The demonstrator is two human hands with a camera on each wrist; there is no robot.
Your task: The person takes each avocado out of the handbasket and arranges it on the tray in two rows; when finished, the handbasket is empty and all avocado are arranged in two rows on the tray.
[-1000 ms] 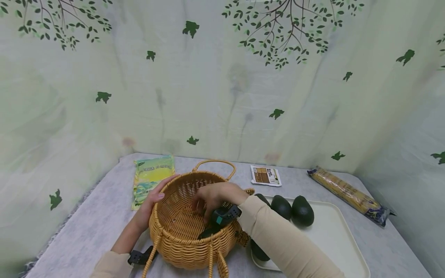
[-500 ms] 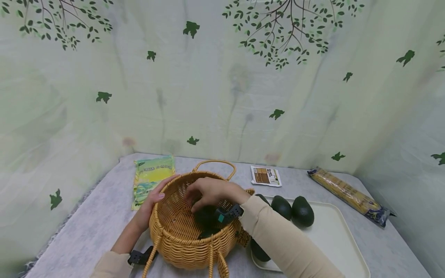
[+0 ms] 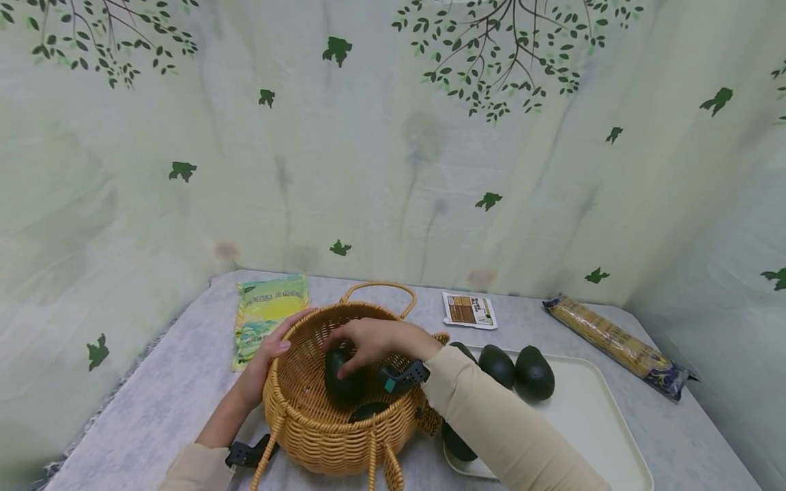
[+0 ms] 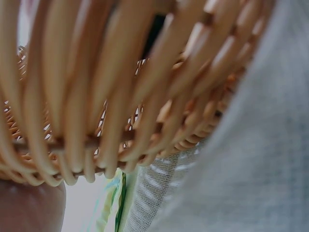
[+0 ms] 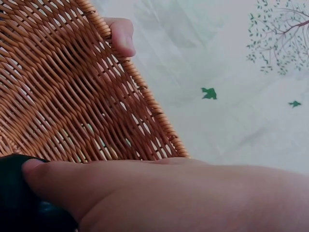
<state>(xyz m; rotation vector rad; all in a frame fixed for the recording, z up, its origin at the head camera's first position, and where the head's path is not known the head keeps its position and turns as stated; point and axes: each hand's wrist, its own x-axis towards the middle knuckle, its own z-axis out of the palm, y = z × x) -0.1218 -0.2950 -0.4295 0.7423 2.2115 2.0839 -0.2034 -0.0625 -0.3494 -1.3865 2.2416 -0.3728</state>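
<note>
A round wicker basket [image 3: 328, 443] stands tilted on the table, its mouth turned up toward me. My left hand [image 3: 263, 365] grips its left rim; the thumb tip [image 5: 124, 46] shows over the rim in the right wrist view. Inside the basket, my right hand [image 3: 374, 341] holds a dark green avocado [image 3: 341, 390], thumb on its near side. The same avocado [image 5: 19, 195] fills the lower left corner of the right wrist view. Below the hand, another avocado [image 3: 368, 411] lies in the basket, partly hidden. Basket weave [image 4: 111, 87] fills much of the left wrist view.
Right of the basket, a white tray [image 3: 589, 423] carries several avocados [image 3: 534, 374], partly covered by my right forearm. A yellow-green packet [image 3: 270, 310] lies behind my left hand. A small white-brown sachet [image 3: 469, 310] and a long noodle pack [image 3: 614, 341] lie farther back.
My right hand has risen slightly inside the basket and shifted a little left. The avocado, earlier mostly hidden, now shows in its grasp farther left. My left hand has stayed put.
</note>
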